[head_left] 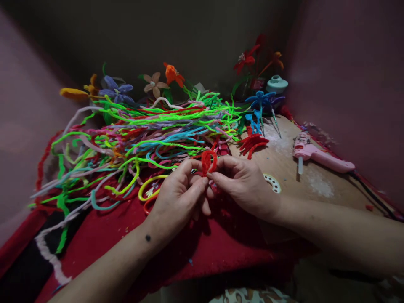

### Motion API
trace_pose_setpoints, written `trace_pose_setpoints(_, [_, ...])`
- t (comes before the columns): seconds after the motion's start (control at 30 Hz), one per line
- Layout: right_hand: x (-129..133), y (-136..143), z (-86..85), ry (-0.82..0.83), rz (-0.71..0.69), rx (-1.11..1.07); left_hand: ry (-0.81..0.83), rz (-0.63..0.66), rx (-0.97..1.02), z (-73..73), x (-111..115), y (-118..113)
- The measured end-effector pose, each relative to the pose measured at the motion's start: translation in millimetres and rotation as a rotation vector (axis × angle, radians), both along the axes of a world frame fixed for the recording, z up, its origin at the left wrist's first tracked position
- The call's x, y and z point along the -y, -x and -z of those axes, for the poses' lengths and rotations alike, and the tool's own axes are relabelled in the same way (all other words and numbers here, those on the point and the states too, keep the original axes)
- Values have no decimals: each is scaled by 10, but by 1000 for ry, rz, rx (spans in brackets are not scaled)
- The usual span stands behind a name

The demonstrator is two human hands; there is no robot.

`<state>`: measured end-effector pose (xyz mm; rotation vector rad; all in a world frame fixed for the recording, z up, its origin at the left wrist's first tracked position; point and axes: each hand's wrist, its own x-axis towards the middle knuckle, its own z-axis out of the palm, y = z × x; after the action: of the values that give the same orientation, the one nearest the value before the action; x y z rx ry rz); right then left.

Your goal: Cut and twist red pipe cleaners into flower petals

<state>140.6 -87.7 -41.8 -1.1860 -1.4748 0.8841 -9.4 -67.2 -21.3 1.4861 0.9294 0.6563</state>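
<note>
A red pipe cleaner bent into a loop (208,161) stands upright between my two hands at the centre of the head view. My left hand (183,191) pinches its lower end between thumb and fingers. From the other side, my right hand (241,183) also pinches the loop near its base, the fingertips of both hands almost touching. Behind my hands lies a large heap of coloured pipe cleaners (164,130). Several red bent pieces (253,142) rest on the board just beyond my right hand.
A pink glue gun (325,155) lies on the wooden board (284,126) at the right, its cord trailing off. Yellow-handled scissors (145,188) are beside my left hand. Blue flowers (260,99), an orange flower (173,75) and a pale blue jar (277,84) stand at the back.
</note>
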Motion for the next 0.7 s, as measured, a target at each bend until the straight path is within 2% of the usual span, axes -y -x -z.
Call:
trace_pose_setpoints(0.07, [-19,-7,3,126,-75,-161,-20,11,3,0,-6,2])
trace_pose_setpoints(0.17, [-31,-18,0,183,-148,-297,-27,7,13,-2,-11,1])
trace_pose_setpoints(0.27, [-15,-27,-20,181,-194,-319,-32,-15,8,-3,-10,-5])
trace_pose_setpoints(0.4, [-8,-40,-47,182,-160,-289,-64,-24,-5,2,-5,-10])
trace_pose_setpoints(0.7, [-94,-63,14,323,-212,-310,-19,2,25,-15,10,-12])
